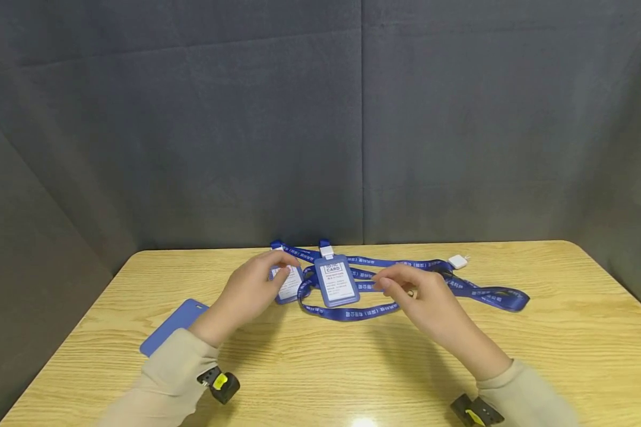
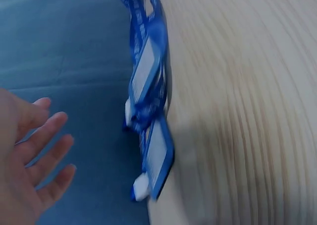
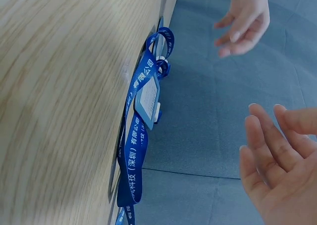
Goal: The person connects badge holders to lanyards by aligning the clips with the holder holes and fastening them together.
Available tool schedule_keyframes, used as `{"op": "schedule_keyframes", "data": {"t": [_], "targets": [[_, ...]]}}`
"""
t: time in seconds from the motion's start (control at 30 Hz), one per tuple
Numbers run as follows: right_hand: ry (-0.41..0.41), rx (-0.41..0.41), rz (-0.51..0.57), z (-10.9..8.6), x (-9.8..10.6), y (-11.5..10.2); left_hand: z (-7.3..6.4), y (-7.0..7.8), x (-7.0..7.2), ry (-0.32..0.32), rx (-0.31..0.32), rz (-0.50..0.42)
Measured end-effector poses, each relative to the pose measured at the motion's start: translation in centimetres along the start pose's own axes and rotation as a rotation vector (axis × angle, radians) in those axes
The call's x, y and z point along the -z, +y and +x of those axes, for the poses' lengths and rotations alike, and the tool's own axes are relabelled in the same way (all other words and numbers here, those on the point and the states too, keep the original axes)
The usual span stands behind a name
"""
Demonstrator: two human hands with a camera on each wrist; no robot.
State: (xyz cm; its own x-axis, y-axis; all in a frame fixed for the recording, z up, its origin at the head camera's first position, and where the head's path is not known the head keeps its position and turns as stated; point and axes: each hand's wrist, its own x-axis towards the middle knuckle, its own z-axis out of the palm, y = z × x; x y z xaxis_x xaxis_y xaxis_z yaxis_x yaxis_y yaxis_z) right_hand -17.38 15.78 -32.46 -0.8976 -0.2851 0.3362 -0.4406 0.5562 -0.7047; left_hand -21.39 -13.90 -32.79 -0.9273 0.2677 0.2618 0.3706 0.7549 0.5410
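The right-hand ID badge (image 1: 335, 287) lies face up towards the far edge of the table (image 1: 310, 379), between the two hands. Its long axis runs near to far, the far end, where the white clip (image 1: 326, 252) sits, leaning slightly left. Right of the left hand (image 1: 251, 289) and left of the right hand (image 1: 426, 298), it looks about as near to one as to the other; I cannot tell which is closer. The left-hand ID badge (image 1: 291, 289) lies just beside it, nearest the left hand. Printed blue lanyards (image 1: 347, 314) run rightward from both, passing beyond the right hand.

Both hands hold nothing, their fingers loosely bent.

From the head, the left fingers overlap the left-hand badge; the right wrist view shows both hands clear of badges and straps, with strap loops standing off the table. Only the head view shows the plain blue card holder (image 1: 168, 328) at left and the loose white buckle (image 1: 458, 261) at far right.
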Motion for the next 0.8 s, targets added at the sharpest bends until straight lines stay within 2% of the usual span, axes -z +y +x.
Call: {"op": "schedule_keyframes", "data": {"t": [0.13,0.27,0.37,0.6,0.8], "targets": [[0.005,0.007,-0.003,0.1,-0.1,-0.1,-1.7,-1.8,2.4,-0.018,0.024,0.108],[0.001,-0.001,-0.010,0.1,-0.2,-0.1,-3.4,-4.1,4.7,-0.025,0.070,0.117],[-0.012,-0.015,-0.017,0.1,-0.2,0.0,-4.7,-5.6,5.7,-0.037,0.107,0.113],[-0.025,-0.018,-0.013,0.1,-0.5,0.2,-7.3,-8.5,6.5,-0.078,0.167,0.180],[-0.024,0.003,-0.027,0.2,-0.6,0.1,-8.4,-10.5,6.3,-0.164,0.307,0.193]]}}
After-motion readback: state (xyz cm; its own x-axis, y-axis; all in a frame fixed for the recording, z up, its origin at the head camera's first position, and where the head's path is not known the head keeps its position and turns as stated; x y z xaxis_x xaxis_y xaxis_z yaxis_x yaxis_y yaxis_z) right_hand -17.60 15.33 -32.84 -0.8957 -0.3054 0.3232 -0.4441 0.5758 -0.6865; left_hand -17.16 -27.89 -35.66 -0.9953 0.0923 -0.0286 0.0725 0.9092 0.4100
